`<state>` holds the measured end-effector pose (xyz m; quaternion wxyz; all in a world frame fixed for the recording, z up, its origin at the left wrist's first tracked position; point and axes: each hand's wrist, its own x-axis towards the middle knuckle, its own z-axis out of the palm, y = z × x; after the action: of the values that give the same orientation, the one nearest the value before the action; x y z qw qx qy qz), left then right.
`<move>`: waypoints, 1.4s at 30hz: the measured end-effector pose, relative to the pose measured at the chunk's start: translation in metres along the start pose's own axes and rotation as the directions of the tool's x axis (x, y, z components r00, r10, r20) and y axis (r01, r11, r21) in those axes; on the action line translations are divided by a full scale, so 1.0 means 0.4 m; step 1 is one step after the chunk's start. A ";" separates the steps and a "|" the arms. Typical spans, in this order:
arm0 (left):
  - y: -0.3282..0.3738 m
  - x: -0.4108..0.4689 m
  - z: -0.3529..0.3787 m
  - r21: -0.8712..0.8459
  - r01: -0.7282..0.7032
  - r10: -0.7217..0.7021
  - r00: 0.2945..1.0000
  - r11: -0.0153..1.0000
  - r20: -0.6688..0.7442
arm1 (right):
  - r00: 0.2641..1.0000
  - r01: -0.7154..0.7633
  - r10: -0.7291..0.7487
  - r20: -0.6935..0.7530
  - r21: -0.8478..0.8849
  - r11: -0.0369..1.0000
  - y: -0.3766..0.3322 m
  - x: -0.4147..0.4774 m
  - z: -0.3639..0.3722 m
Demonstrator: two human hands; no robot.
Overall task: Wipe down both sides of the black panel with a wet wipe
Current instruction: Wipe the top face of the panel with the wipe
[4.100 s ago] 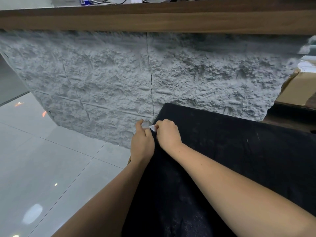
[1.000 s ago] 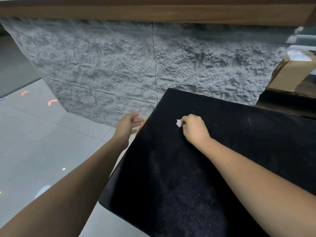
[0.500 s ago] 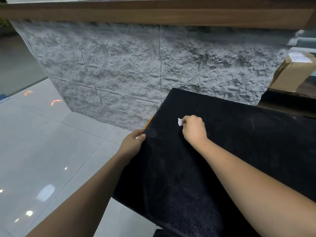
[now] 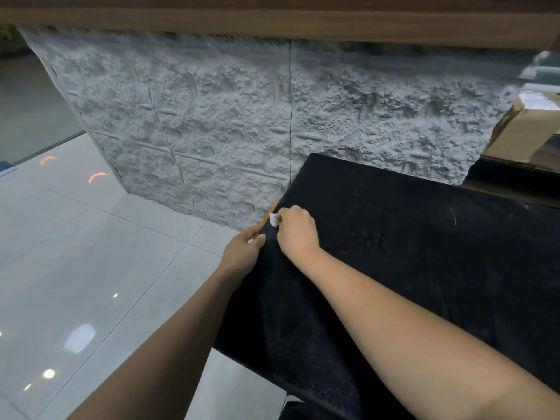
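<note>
Forearms reach in from the bottom of my view, both stretched forward and nearly meeting at the wrists. My left grip [image 4: 242, 253] is at the left edge of the panel [image 4: 409, 268], thumb laid on the black face and fingers wrapped round the edge, pinching it. My right grip [image 4: 298, 234] sits just beside it and a little farther out, knuckles up, fingers bunched tight on a small white wipe [image 4: 273, 220]. Only a corner of the wipe shows past the fingertips, and it lies against the panel right at that left edge, next to a thin orange strip [image 4: 272, 210] of rim.

My right forearm crosses the panel and hides part of it. The face I can see is dusty, with pale specks and a few light scratches. Its near corner hangs over the glossy grey floor [image 4: 75, 253], which carries lamp reflections. I cannot tell what the right side rests on.

Beyond stands the counter, its front [image 4: 212, 116] rough grey stone texture with one vertical seam, under a wooden top [image 4: 272, 22]. At far right sits a cardboard box [image 4: 527, 128].
</note>
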<state>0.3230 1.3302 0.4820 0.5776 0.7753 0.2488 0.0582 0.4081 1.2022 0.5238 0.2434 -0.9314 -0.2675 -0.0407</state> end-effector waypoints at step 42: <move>0.010 -0.075 -0.067 0.007 0.070 -0.071 0.988 0.997 0.134 | 0.991 -0.128 0.129 -0.029 0.017 0.992 0.080 -0.067 -0.071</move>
<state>0.2881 1.3389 0.5005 0.5938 0.7688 0.2369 -0.0147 0.4033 1.1521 0.5295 0.2563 -0.9442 -0.2035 -0.0370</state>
